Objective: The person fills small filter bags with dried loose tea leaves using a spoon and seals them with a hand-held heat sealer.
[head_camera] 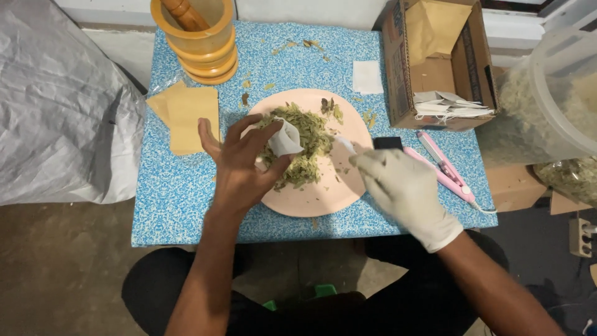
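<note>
A small white paper pouch [284, 138] sits pinched in the bare left hand [239, 163] over the pile of dried green leaves [305, 142] — its mouth tilted toward three o'clock, partly buried in the heap. The leaves are crumpled, olive and pale green, heaped at the centre and twelve o'clock of a round pink plate [317, 196] — loose flakes scattered toward five o'clock.

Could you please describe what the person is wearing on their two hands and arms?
The left hand is bare, with no glove, and its forearm is uncovered with no sleeve in view. The right hand wears a thin, whitish disposable glove that ends at the wrist; the forearm beyond it is also sleeveless. No jewellery is visible.
</note>
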